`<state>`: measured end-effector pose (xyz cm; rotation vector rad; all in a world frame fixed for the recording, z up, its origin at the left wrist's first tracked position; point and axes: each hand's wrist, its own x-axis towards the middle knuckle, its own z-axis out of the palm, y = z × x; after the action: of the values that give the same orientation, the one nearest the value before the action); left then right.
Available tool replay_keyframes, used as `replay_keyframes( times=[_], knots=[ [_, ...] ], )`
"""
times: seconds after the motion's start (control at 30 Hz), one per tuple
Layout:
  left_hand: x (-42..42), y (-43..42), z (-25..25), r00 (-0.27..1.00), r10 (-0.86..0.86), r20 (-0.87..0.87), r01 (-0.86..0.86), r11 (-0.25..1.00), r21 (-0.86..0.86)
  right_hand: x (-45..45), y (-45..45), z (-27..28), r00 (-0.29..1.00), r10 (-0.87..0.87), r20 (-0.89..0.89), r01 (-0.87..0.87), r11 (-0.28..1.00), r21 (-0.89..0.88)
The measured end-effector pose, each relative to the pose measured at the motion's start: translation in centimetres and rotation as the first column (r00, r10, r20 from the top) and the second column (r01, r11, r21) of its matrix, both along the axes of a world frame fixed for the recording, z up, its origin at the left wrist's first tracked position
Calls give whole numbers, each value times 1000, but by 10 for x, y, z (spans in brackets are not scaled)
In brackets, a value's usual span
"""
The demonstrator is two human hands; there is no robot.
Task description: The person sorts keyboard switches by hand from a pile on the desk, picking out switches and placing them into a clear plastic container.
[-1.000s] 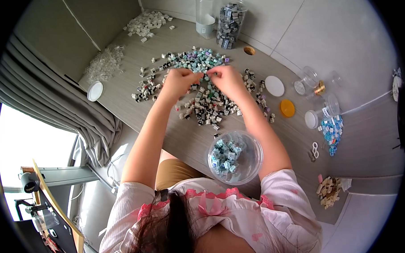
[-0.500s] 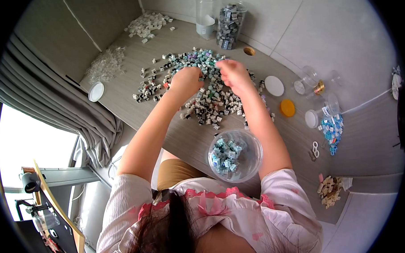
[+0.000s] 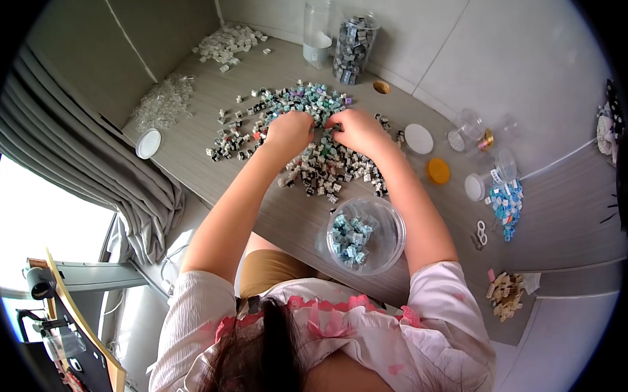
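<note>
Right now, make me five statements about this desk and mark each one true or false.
Both the left hand and the right hand are at the mixed pile of small pieces. True.
The clear tub holds only orange pieces. False: the pieces inside are light blue.
The orange lid lies on the desk. True.
The jar of grey pieces lies on its side. False: it stands upright.
A separate heap of blue pieces lies right of the orange lid. True.
</note>
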<state>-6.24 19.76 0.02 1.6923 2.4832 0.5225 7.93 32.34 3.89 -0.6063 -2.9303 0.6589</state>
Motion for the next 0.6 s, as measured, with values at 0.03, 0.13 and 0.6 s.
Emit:
replay_keyframes(
  times=[0.03, 0.13, 0.6],
  knots=[
    [-2, -1, -2, 1000, 0, 31, -1, 999, 36, -2, -1, 0, 1000, 15, 12, -15, 1000, 14],
    [-2, -10, 7, 982, 32, 188, -59, 988, 140, -8, 2, -2, 996, 70, 48, -72, 997, 28],
    [-21, -39, 21, -621, -445, 646, -552, 833, 44, -21, 6, -17, 997, 72, -12, -72, 980, -184]
  ],
)
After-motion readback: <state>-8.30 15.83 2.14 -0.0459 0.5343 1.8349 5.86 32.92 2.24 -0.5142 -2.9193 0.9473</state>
